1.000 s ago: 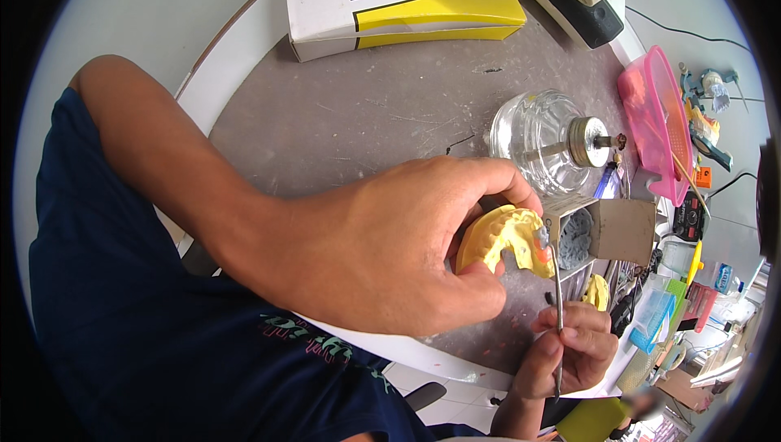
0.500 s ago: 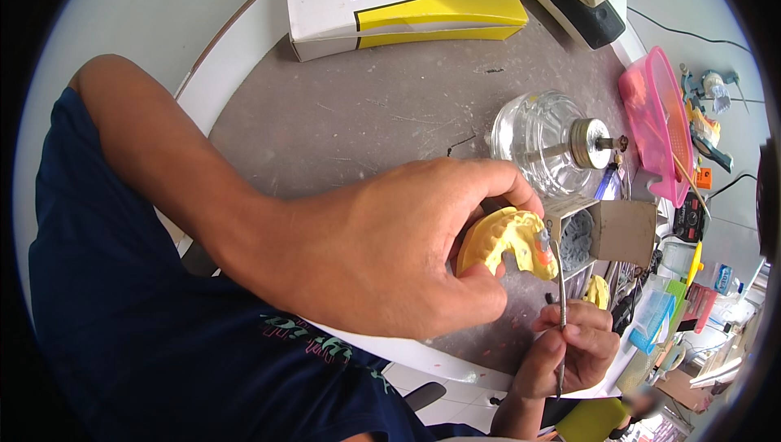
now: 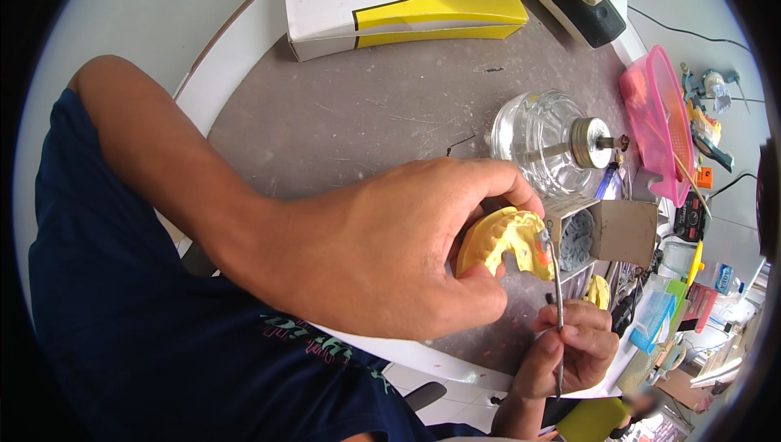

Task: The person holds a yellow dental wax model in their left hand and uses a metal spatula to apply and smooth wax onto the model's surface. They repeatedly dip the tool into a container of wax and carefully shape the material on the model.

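My left hand (image 3: 390, 247) is closed around a yellow plaster dental cast (image 3: 506, 234), fingers over its far side and thumb along its near side. The cast is horseshoe-shaped with tooth forms. On its right end sit a grey patch (image 3: 543, 238) and a small orange-pink patch (image 3: 543, 258). Pinched between the thumb and fingers of my right hand (image 3: 576, 346) is a slim metal dental carving tool (image 3: 559, 299). Its upper end is at the cast's right end, beside those patches; whether it touches them I cannot tell.
Past the cast lies a glass spirit lamp (image 3: 541, 137) with a metal collar. An open carton (image 3: 622, 230) holds grey material. A white and yellow box (image 3: 407, 6) stands at the back. Rightward are a pink basket (image 3: 651, 116), another yellow cast (image 3: 598, 291) and scattered tools.
The tool's upper end has shifted slightly left, closer to the patches on the cast. My left hand and the cast look unmoved.
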The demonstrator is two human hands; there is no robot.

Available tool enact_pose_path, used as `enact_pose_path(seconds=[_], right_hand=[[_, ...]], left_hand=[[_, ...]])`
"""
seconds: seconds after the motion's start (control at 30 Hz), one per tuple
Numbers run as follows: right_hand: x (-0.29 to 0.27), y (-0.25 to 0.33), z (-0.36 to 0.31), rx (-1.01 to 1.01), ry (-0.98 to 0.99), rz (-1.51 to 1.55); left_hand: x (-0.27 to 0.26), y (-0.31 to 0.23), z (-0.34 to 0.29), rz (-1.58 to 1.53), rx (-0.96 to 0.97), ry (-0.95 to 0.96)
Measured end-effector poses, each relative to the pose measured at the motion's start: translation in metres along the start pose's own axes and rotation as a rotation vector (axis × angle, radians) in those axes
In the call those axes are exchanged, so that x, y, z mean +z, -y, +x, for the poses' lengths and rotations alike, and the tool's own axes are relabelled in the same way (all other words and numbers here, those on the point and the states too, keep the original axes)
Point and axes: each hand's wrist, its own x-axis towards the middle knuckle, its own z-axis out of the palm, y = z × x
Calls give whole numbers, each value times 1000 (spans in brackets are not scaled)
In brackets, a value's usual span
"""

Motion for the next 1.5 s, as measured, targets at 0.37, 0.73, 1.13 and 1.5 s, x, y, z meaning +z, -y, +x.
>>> enact_pose_path(seconds=[0.37,0.73,1.13,1.5], right_hand=[[1,0,-1,-23,11,19],[-4,6,19,28,-299,-97],[11,21,67,84,-214,14],[0,20,61,75,-212,21]], left_hand=[[0,0,0,-23,7,22],[1,-2,-1,-18,-19,11],[2,3,-5,45,98,10],[2,0,-4,69,83,-2]])
